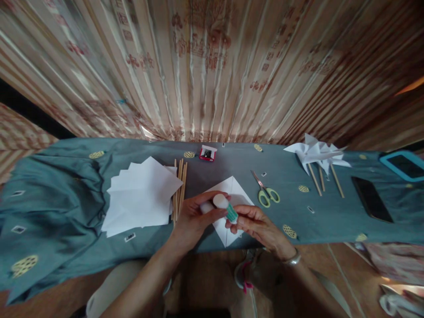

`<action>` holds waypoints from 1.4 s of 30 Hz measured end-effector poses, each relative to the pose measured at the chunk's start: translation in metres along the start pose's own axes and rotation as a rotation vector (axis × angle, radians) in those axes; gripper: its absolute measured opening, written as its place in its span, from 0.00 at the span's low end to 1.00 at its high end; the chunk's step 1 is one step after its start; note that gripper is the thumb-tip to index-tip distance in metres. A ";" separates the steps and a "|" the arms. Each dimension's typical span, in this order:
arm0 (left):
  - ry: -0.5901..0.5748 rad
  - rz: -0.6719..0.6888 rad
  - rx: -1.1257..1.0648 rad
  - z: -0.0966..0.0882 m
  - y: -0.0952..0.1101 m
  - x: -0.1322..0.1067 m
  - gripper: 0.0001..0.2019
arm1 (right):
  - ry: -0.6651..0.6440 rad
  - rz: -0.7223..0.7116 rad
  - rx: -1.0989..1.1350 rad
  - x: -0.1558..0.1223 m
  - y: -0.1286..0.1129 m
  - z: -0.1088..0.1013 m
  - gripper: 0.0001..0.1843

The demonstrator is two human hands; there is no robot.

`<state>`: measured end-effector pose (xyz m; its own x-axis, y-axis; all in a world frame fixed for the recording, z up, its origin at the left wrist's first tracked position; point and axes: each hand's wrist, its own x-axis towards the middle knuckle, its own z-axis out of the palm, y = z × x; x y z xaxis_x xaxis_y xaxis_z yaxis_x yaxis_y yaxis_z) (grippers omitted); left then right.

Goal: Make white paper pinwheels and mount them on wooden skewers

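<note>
Both hands meet over a square of white paper (239, 191) with a crease along its middle. Between them is a glue stick (232, 213) with a white end and a green label, tilted. My left hand (195, 216) has its fingers and thumb closed around the white end. A second white piece (207, 207), perhaps the cap, also sits in that hand. My right hand (256, 224) pinches the lower end of the stick with its fingertips. Green-handled scissors (265, 192) lie to the right of the paper, blades pointing away.
A stack of white paper squares (142, 194) lies on the left, beside several wooden sticks (180, 181). Farther back stands a small red box (208, 153). Paper pinwheels (314, 152) on sticks, a black phone (371, 198) and a blue-framed device (404, 165) lie rightward.
</note>
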<state>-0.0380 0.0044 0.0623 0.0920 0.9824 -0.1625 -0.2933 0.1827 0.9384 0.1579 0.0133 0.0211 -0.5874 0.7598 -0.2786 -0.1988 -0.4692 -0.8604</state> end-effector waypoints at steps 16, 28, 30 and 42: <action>0.008 -0.027 -0.035 0.007 -0.002 0.002 0.14 | 0.121 -0.057 -0.002 0.000 0.004 -0.001 0.16; 0.030 0.037 -0.035 0.028 -0.007 0.014 0.13 | 0.153 -0.090 0.010 -0.011 0.005 -0.005 0.16; 0.037 0.049 -0.064 0.030 -0.009 0.016 0.14 | 0.159 -0.093 0.029 -0.012 0.006 -0.003 0.15; 0.060 0.044 -0.070 0.032 -0.003 0.014 0.13 | 0.227 -0.109 0.165 -0.012 0.011 0.009 0.15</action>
<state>-0.0056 0.0160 0.0672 0.0208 0.9897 -0.1420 -0.3619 0.1398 0.9217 0.1556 -0.0057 0.0188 -0.3689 0.8821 -0.2929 -0.3863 -0.4321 -0.8149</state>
